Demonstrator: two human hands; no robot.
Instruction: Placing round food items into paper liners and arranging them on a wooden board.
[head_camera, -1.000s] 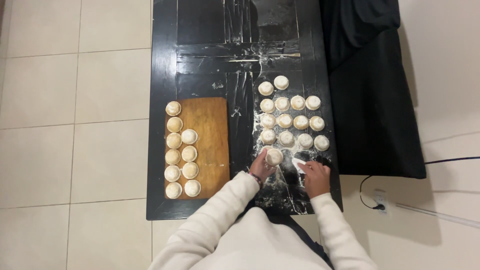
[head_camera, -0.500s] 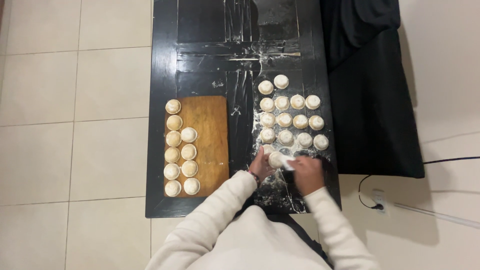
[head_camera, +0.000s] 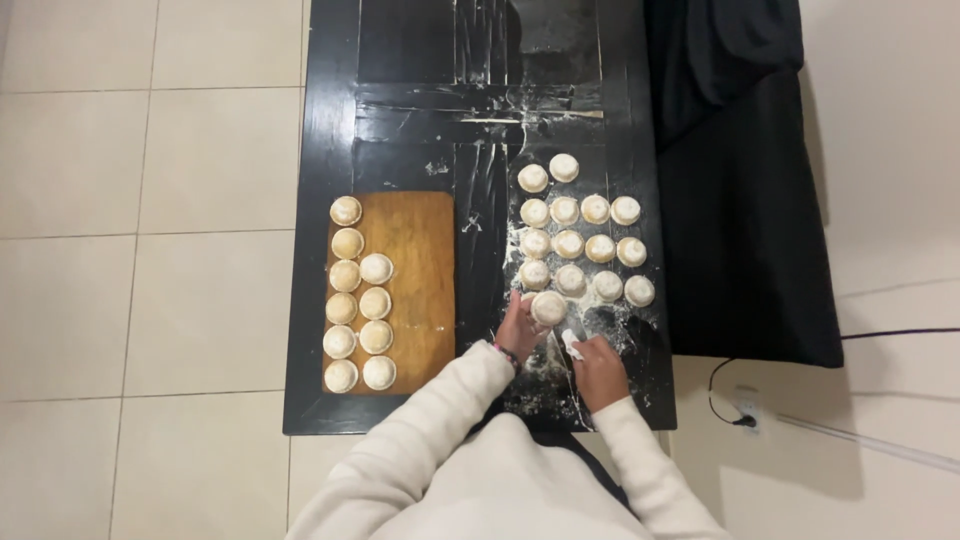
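My left hand (head_camera: 520, 330) holds a round, floured dough piece (head_camera: 549, 306) just above the black table (head_camera: 400, 130). My right hand (head_camera: 598, 366) rests a little to the right, closed on a small white object (head_camera: 572, 341) that I cannot identify. Several more pale dough rounds (head_camera: 583, 232) lie in rows on the floured table right beyond my hands. Both arms wear cream sleeves.
A wooden board (head_camera: 420, 280) on the table's left half carries two columns of dough rounds (head_camera: 358, 295). A black cloth (head_camera: 740, 180) hangs along the table's right side. A dark cable (head_camera: 730, 385) lies on the tiled floor to the right.
My right hand moved in toward the left hand and the dough piece, then drew back slightly to the right. The left hand stayed on the dough round.
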